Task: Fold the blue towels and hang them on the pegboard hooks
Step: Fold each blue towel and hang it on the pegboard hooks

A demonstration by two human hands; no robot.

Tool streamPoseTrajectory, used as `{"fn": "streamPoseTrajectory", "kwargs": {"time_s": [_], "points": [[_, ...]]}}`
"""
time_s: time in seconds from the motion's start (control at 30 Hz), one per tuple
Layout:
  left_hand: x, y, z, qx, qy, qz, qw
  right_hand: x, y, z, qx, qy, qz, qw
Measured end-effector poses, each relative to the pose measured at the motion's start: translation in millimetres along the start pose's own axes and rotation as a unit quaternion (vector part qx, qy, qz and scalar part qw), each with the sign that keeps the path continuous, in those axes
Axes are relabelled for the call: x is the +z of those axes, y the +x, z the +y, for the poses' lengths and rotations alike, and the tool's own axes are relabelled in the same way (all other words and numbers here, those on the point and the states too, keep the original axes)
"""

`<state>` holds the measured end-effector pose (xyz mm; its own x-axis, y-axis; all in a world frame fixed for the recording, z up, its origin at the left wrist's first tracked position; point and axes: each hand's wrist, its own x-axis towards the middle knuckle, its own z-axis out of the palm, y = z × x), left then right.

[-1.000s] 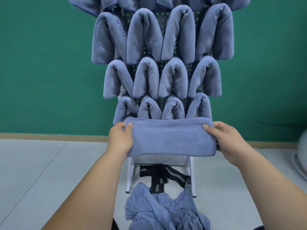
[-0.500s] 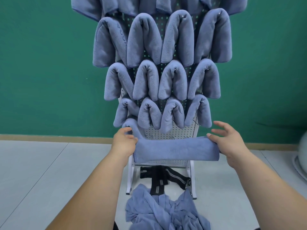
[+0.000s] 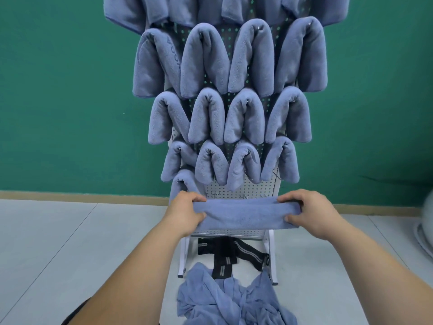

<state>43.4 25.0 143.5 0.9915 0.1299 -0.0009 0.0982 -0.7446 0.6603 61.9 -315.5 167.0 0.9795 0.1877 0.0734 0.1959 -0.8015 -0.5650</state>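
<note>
**Floor, nearest.** A crumpled heap of unfolded blue terry towels (image 3: 234, 301) lies on the pale grey tiled floor (image 3: 58, 242) at the foot of the stand. It is judged to be stock awaiting folding, kept within reach. Just behind it, black webbing straps with grey stripes (image 3: 234, 252) lie between the stand's white metal legs (image 3: 184, 254).

**Hands.** The left hand (image 3: 185, 212) grasps the left end of a folded blue towel (image 3: 246, 214), with fingers curled over its top and the thumb beneath. The right hand (image 3: 307, 212) grasps the right end in the same way.

**Position of the towel.** It is held level and stretched between the two hands. It sits in front of the lower part of the white perforated pegboard (image 3: 241, 187), just below the one bare patch.
- Judgement: gripping both ends keeps the layers together and leaves the middle free to drape over a hook.

**Condition of the towel.** It forms a long, narrow band of soft pile, rounded along the upper fold. No loose corners are visible.

**Board.** Small wire hooks (image 3: 216, 194) show faintly on the bare patch and appear unoccupied. One draped towel (image 3: 182, 184) starts the lowest row, just above the left hand. Above it, rows of folded blue towels (image 3: 253, 59) hang as inverted U shapes, closely overlapped.

**Background.** A green wall (image 3: 58, 90) stands behind the board. A blurred pale object (image 3: 425, 231) at the right edge cannot be identified.
</note>
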Motion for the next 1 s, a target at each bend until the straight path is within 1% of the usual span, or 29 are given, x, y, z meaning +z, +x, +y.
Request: {"fn": "streamPoseTrajectory", "kwargs": {"time_s": [0.03,0.1,0.17,0.2,0.23,0.27,0.33,0.4,0.47,0.53,0.63,0.73,0.8,0.9,0.97,1.0], "points": [[0.0,0.8,-1.9,0.006,0.020,0.006,1.000,1.8,-0.5,-1.2,-0.007,-0.018,0.002,1.000],[-1.0,1.4,-4.0,0.011,0.037,0.015,0.999,4.8,0.3,-0.9,0.002,-0.017,0.011,1.000],[-3.0,1.9,-5.8,-0.009,0.035,0.028,0.999,4.4,1.3,1.8,0.021,0.013,0.029,0.999],[-4.0,2.7,-7.2,-0.023,0.012,0.038,0.999,3.1,1.9,3.3,0.030,0.048,0.039,0.998],[-5.8,3.1,-7.5,-0.038,-0.042,0.048,0.997,1.4,2.4,4.9,0.040,0.104,0.048,0.993],[-8.1,2.8,-5.9,-0.051,-0.121,0.057,0.990,-0.2,2.8,6.1,0.051,0.170,0.052,0.983],[-13.7,0.4,-0.1,-0.069,-0.267,0.056,0.960,-3.2,2.6,5.3,0.068,0.280,0.045,0.957],[-16.9,-1.2,3.4,-0.072,-0.348,0.043,0.934,-4.3,2.6,2.9,0.076,0.367,0.025,0.927],[-17.8,-3.3,5.3,-0.066,-0.385,0.047,0.919,-4.5,2.7,1.7,0.081,0.429,0.006,0.900],[-16.5,-4.8,6.1,-0.063,-0.367,0.075,0.925,-5.8,1.5,1.9,0.081,0.453,-0.022,0.888],[-14.6,-6.9,6.7,-0.047,-0.323,0.109,0.939,-6.6,-1.9,4.4,0.090,0.413,-0.070,0.903],[-14.8,-5.8,4.4,-0.028,-0.301,0.118,0.946,-5.8,-0.5,12.5,0.114,0.400,-0.070,0.906],[-12.8,-3.9,1.0,-0.009,-0.230,0.130,0.964,-4.6,0.9,18.5,0.133,0.391,-0.069,0.908],[-4.7,-4.5,-7.0,-0.017,-0.066,0.109,0.992,3.9,1.8,26.3,0.165,0.321,-0.076,0.930],[0.9,-8.4,-9.5,-0.042,-0.019,0.080,0.996,11.4,1.8,29.5,0.190,0.277,-0.075,0.939],[3.1,-10.2,-9.6,-0.062,-0.026,0.063,0.996,14.5,1.8,29.3,0.200,0.264,-0.069,0.941]]}}
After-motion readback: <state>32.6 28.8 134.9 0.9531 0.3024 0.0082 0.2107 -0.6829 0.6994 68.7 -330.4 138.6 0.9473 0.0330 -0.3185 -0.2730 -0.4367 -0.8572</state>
